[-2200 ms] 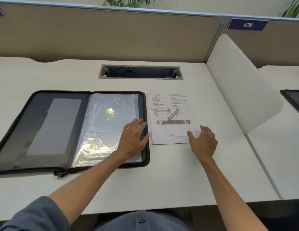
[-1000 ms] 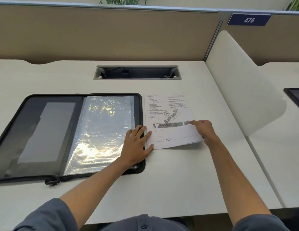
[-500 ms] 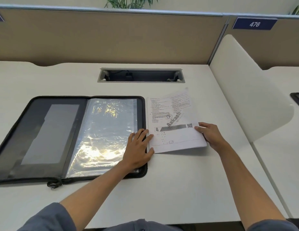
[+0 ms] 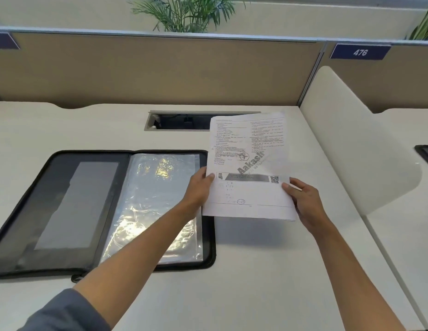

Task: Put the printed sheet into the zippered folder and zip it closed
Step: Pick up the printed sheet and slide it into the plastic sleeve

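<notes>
The printed sheet [image 4: 248,161] is held up off the white desk, tilted toward me, just right of the folder. My left hand [image 4: 200,190] pinches its left edge and my right hand [image 4: 303,200] grips its lower right edge. The black zippered folder [image 4: 64,211] lies open flat on the desk to the left, with shiny clear plastic sleeves [image 4: 155,201] on its right half. Its zipper pull [image 4: 75,278] hangs at the front edge by the spine. My left forearm crosses over the folder's lower right corner.
A cable slot [image 4: 181,121] is cut into the desk behind the sheet. A tan partition [image 4: 160,72] runs along the back, and a white curved divider [image 4: 351,149] stands on the right. A dark object [image 4: 426,155] pokes in on the neighbouring desk.
The sheet has been lifted from the desk into the air. My left hand left the folder's edge and took the sheet's left side; my right hand kept its hold.
</notes>
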A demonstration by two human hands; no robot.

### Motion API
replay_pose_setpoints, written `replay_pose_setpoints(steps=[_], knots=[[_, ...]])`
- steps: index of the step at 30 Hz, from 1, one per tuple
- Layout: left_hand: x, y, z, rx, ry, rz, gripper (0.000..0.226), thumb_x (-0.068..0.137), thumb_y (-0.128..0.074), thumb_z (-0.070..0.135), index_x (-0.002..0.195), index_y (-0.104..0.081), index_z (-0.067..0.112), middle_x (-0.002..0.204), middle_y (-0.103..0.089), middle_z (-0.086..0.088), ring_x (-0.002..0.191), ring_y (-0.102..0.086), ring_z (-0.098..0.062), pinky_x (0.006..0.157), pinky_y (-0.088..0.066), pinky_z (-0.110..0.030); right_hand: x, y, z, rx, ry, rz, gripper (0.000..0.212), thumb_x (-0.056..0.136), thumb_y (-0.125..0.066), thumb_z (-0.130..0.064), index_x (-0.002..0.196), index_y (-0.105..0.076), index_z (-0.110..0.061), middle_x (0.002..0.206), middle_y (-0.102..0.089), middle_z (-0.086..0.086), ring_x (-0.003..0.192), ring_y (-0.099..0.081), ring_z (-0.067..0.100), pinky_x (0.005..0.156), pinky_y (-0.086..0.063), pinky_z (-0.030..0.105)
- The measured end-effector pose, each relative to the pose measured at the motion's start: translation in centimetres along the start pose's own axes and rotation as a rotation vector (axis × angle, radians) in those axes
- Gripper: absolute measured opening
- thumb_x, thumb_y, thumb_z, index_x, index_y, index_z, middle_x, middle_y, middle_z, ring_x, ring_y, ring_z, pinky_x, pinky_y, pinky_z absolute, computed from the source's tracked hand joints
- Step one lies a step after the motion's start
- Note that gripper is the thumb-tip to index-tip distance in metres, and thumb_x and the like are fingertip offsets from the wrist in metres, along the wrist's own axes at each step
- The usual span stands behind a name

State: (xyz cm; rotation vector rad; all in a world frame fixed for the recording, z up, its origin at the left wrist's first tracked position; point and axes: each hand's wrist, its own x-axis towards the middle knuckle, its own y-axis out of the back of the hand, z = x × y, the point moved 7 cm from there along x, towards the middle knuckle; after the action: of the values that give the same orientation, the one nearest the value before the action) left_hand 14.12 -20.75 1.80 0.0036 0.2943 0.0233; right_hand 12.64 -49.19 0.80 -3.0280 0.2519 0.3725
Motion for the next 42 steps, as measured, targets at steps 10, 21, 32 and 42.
replay_pose_setpoints(steps=[10, 21, 32, 42], knots=[[-0.6, 1.7, 1.3, -0.076, -0.046, 0.050, 0.033, 0.099, -0.036, 0.007, 0.122, -0.056, 0.019, 0.111, -0.068, -0.001, 0.085, -0.069, -0.013, 0.059, -0.054, -0.020, -1.4, -2.5, 0.6, 0.101, 0.042, 0.061, 0.013, 0.090, -0.066, -0.009, 0.097, -0.073, -0.017, 0.093, -0.077, 0.000, 0.078, -0.073, 0.013, 0.065, -0.058, 0.021], [0.0, 4.1, 1.0, -0.101, -0.052, 0.043, 0.034, 0.098, -0.038, 0.006, 0.115, -0.060, 0.026, 0.111, -0.070, -0.002, 0.091, -0.069, -0.020, 0.074, -0.058, -0.032, -1.2, -4.9, 0.2, 0.074, 0.055, -0.003, 0.017, 0.093, -0.062, -0.008, 0.105, -0.072, -0.014, 0.100, -0.076, 0.004, 0.085, -0.073, 0.017, 0.074, -0.059, 0.026], [1.3, 6.2, 1.1, -0.084, -0.071, 0.031, 0.030, 0.099, -0.040, 0.006, 0.117, -0.058, 0.021, 0.106, -0.071, -0.004, 0.087, -0.070, -0.018, 0.075, -0.059, -0.033, -0.3, -7.1, 0.3, 0.012, -0.016, -0.106, 0.023, 0.094, -0.057, -0.007, 0.110, -0.070, -0.017, 0.099, -0.077, 0.002, 0.078, -0.071, 0.014, 0.064, -0.057, 0.021], [2.9, 8.8, 0.8, -0.101, -0.068, -0.054, 0.030, 0.099, -0.044, 0.004, 0.124, -0.057, 0.015, 0.108, -0.071, -0.014, 0.088, -0.069, -0.027, 0.076, -0.057, -0.039, 3.8, -10.9, -1.0, -0.112, -0.109, -0.222, 0.020, 0.095, -0.058, -0.021, 0.109, -0.070, -0.012, 0.097, -0.077, 0.003, 0.074, -0.072, 0.015, 0.058, -0.055, 0.023]])
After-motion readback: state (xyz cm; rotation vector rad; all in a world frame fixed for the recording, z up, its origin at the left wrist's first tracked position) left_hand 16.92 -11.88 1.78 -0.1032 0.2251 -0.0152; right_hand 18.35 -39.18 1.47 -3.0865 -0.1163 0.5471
